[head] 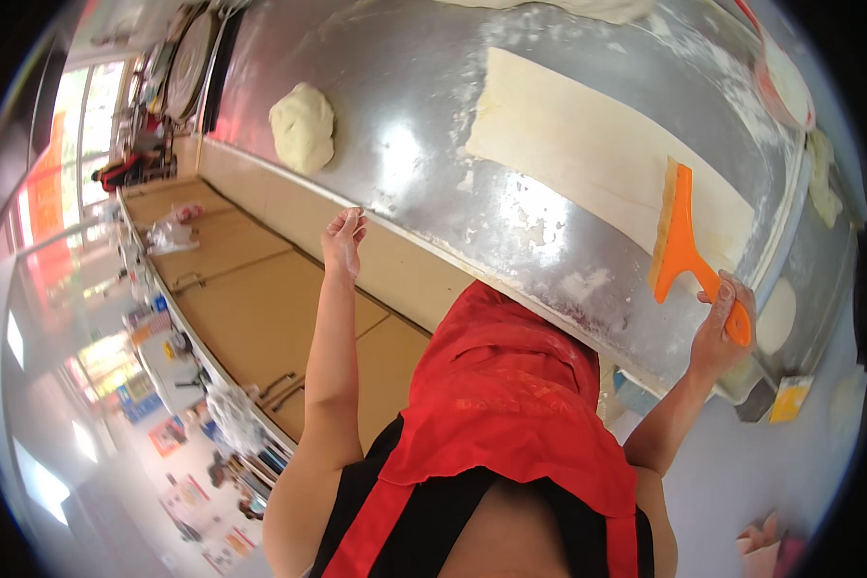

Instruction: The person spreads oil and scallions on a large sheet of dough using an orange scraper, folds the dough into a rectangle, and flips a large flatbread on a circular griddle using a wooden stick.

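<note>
My right hand (726,325) grips the handle of an orange plastic squeegee (679,238) with a yellowish blade. The squeegee is over the right end of a long, flat sheet of rolled dough (571,134); I cannot tell whether it touches the dough. This sheet lies on a floury metal worktable (397,94). My left hand (344,235) is beside the table's front edge, its fingers drawn together. A pale bit shows at its fingertips, too small to make out. Farther left on the metal sits a rounded lump of dough (303,128).
More dough (578,6) lies at the table's far side. A red-and-white container (786,83) stands at the far right corner, near a strip of dough (824,180). Behind me, brown cabinets (260,289) carry a cluttered counter. A yellow packet (791,399) is at lower right.
</note>
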`<state>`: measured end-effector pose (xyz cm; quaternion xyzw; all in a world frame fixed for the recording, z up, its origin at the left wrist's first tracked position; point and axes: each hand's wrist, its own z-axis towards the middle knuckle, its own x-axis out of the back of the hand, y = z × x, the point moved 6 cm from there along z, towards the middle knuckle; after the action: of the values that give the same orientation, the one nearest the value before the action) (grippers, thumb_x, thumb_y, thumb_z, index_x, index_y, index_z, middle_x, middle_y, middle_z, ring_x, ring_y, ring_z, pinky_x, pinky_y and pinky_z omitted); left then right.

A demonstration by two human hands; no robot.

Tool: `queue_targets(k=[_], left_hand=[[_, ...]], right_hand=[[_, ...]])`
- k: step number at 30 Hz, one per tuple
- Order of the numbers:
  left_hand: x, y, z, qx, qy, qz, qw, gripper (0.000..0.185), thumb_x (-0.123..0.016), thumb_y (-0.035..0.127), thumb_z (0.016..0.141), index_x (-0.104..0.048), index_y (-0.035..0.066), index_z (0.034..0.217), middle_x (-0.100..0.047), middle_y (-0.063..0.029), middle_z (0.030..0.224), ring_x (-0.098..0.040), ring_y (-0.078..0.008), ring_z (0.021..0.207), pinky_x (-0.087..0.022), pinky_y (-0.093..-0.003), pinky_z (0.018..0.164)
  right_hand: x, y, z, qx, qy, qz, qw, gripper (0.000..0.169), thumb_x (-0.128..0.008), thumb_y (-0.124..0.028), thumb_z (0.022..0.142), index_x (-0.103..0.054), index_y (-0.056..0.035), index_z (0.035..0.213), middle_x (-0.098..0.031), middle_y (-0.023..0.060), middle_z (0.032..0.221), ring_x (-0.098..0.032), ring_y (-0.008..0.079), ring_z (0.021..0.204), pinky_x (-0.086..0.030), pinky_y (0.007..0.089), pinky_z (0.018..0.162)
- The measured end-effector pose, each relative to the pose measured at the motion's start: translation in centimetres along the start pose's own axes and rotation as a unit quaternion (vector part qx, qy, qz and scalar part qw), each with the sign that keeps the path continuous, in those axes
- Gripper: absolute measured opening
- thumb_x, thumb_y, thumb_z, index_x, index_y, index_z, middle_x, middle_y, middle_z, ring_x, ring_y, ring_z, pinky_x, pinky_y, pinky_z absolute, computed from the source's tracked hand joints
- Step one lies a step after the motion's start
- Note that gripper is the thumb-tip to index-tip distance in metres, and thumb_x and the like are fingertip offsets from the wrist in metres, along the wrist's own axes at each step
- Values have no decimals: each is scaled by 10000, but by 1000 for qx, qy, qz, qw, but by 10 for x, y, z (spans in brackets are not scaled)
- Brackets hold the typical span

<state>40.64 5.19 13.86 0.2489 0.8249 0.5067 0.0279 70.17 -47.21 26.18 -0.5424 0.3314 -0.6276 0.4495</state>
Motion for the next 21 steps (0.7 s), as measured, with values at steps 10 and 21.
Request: queue_targets(k=[10, 21], left_hand=[[150, -102, 38, 86, 170, 9, 982, 200, -633, 243, 899, -644, 65, 991, -670, -5, 951, -624, -106, 870, -461, -251, 709], [226, -174, 166, 154, 185, 182, 953, 454, -667, -98, 755, -614, 90, 1165, -654, -77, 1048, -580, -174, 953, -469, -294, 825]], right_hand=[[-48, -29, 29, -42, -36, -67, 996, 239, -560, -187, 950, -645, 33, 992, -646, 95, 944, -619, 162, 635, -494, 241, 587], [-165, -175, 129, 83, 13, -175, 981, 385, -490, -304, 975, -627, 48, 1043, -641, 97, 966, -639, 180, 740, -523, 283, 708]])
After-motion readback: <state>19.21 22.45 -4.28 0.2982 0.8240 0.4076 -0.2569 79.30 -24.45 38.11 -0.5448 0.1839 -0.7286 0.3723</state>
